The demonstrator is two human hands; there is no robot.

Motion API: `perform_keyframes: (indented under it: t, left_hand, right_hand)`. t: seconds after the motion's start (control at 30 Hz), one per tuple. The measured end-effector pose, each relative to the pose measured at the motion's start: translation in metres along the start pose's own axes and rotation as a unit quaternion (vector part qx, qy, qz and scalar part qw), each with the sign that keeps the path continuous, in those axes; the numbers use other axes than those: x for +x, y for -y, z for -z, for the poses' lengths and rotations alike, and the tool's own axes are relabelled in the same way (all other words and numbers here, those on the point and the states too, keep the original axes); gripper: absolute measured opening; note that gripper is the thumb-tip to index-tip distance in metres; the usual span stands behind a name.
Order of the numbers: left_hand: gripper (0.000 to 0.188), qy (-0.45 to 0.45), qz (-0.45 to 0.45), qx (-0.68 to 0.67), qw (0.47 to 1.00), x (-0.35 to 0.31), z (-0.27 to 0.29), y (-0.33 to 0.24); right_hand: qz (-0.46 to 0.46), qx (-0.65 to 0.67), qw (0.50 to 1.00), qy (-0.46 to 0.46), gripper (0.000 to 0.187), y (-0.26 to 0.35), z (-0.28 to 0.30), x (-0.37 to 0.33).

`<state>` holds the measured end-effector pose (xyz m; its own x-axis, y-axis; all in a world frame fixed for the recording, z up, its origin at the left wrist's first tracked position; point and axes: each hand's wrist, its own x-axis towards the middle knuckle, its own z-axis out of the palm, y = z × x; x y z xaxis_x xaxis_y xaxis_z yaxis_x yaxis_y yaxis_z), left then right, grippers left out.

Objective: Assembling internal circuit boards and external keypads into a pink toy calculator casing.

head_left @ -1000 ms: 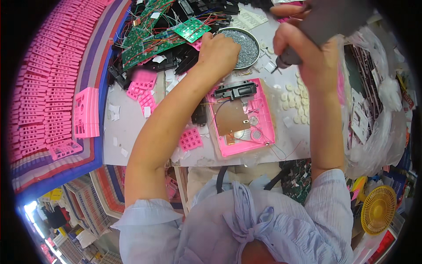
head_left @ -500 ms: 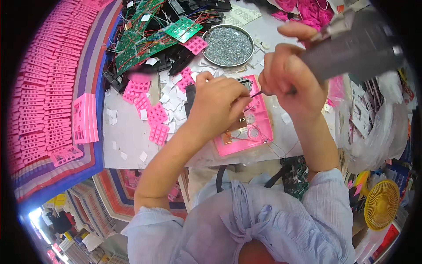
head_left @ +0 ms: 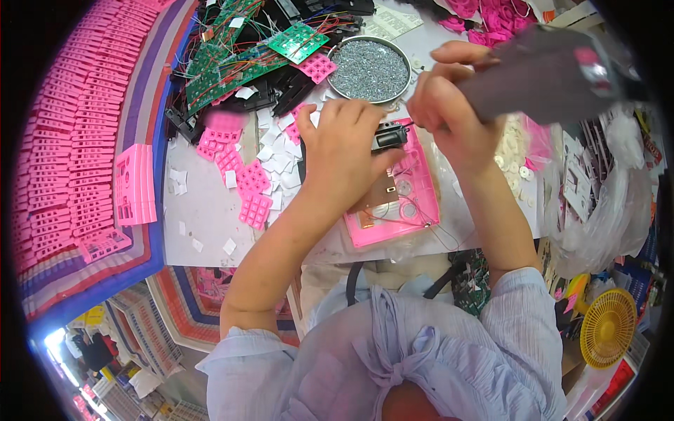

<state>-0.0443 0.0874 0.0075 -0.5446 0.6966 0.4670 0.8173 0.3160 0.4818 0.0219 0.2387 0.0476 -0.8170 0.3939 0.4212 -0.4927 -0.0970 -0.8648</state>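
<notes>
A pink plastic casing (head_left: pixel 426 184) lies open-side up on the table before me. In it are a black battery-holder-like part (head_left: pixel 390 137) at the far end, a brown board (head_left: pixel 377 196) and thin wires. My left hand (head_left: pixel 342 151) grips the casing's far left side, fingers spread over it and thumb reaching inside beside the black part. My right hand (head_left: pixel 455 105) is wrapped round a dark electric screwdriver (head_left: pixel 540 76), held tilted above the casing's far right corner. Its tip points toward the black part; whether it touches is hard to tell.
Beyond the casing stands a round dish (head_left: pixel 369 102) full of small screws (head_left: pixel 368 69). Pink keypads (head_left: pixel 251 180) and white paper squares (head_left: pixel 279 160) lie to the left, with green circuit boards (head_left: pixel 225 88) behind. Pink casings (head_left: pixel 84 140) fill a striped container at far left. A yellow fan (head_left: pixel 608 328) stands lower right.
My left hand has shifted, its fingers opening out and uncovering more of the black part. My right hand and the screwdriver have moved slightly left and away from me.
</notes>
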Motion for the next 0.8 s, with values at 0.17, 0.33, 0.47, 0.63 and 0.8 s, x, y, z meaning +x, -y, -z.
perform_keyframes:
  t: [0.17,0.33,0.47,0.63,0.8]
  left_hand:
    - [0.032,0.084,0.001,0.043,0.996,-0.008,-0.006,0.014]
    - [0.033,0.088,-0.002,0.040,0.995,-0.008,-0.006,0.015]
    - [0.042,0.093,-0.008,0.015,0.995,-0.009,-0.010,0.018]
    - [0.046,0.158,0.006,-0.024,0.987,0.005,-0.008,0.018]
    - [0.046,0.107,0.072,-0.057,0.990,-0.013,0.088,0.000]
  right_hand:
    - [-0.005,0.031,0.999,-0.045,0.023,-0.032,-0.001,0.005]
    - [0.006,-0.070,0.997,-0.029,0.019,-0.045,0.000,0.000]
    - [0.002,-0.114,0.993,0.016,0.016,-0.042,0.000,-0.001]
    - [-0.135,-0.075,0.980,0.128,0.034,-0.025,0.017,0.026]
    - [-0.129,0.122,0.980,0.085,0.076,-0.005,0.082,0.074]
